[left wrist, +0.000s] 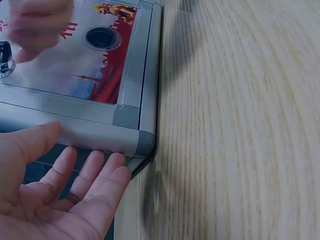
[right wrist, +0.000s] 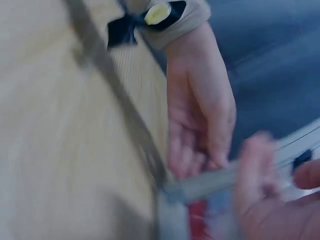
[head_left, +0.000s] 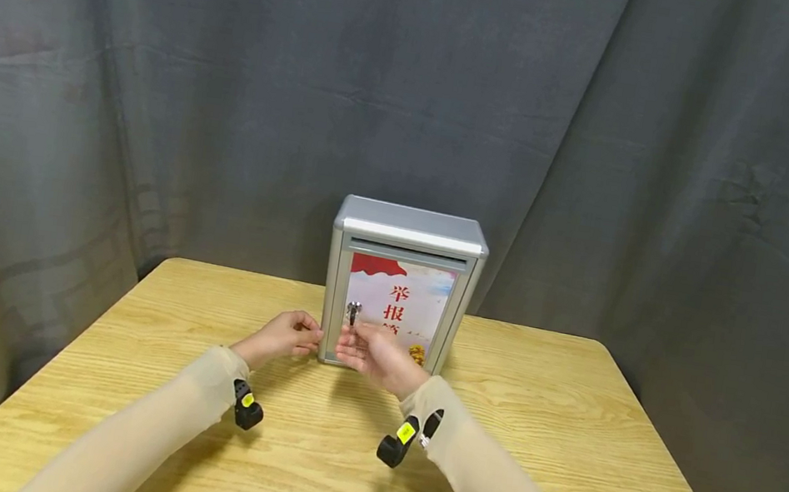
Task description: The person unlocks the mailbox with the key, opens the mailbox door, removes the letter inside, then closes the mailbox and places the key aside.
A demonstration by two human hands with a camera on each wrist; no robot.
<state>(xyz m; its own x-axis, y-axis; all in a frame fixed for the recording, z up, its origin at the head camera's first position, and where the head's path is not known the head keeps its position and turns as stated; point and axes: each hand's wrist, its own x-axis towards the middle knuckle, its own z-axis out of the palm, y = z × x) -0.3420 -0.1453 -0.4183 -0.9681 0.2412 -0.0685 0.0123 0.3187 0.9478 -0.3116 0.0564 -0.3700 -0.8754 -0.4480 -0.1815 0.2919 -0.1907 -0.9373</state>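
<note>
An upright silver metal box (head_left: pixel 409 219) has a lock at the left of its front, with a black-headed key (head_left: pixel 352 317) in it. My left hand (head_left: pixel 288 338) holds the box's lower left edge. In the left wrist view, its thumb lies on the silver frame (left wrist: pixel 95 135) and its fingertips touch the side below. My right hand (head_left: pixel 379 355) is in front of the door panel, close to the key, with fingers loosely extended and nothing held. It is blurred in the left wrist view, a little apart from the key.
The box stands on a light wood table (head_left: pixel 302 468), near its back edge. A grey curtain (head_left: pixel 294 97) hangs behind and along the sides. A slot (head_left: pixel 409 253) runs across the box's upper front. Red characters and a round dark window (left wrist: pixel 102 38) mark the door panel.
</note>
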